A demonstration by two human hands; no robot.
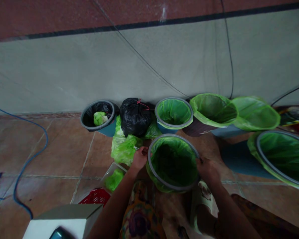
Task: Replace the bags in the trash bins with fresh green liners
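Note:
A small bin (pixel 173 162) lined with a green plastic bag and ringed by a grey rim stands on the tiled floor right in front of me. My left hand (pixel 139 158) grips its left rim, fingers closed on the grey ring. My right hand (pixel 206 168) holds the right side of the rim, fingers curled over the edge. Loose green bags (pixel 123 147) lie just left of the bin.
Along the grey wall stand a black-lined bin (pixel 97 115), a tied black rubbish bag (pixel 135 116) and several green-lined bins (pixel 173 113). Another green-lined bin (pixel 281 157) sits at the right. A blue cable (pixel 27 159), a red basket (pixel 96 196) and a white box (pixel 64 220) lie at the left.

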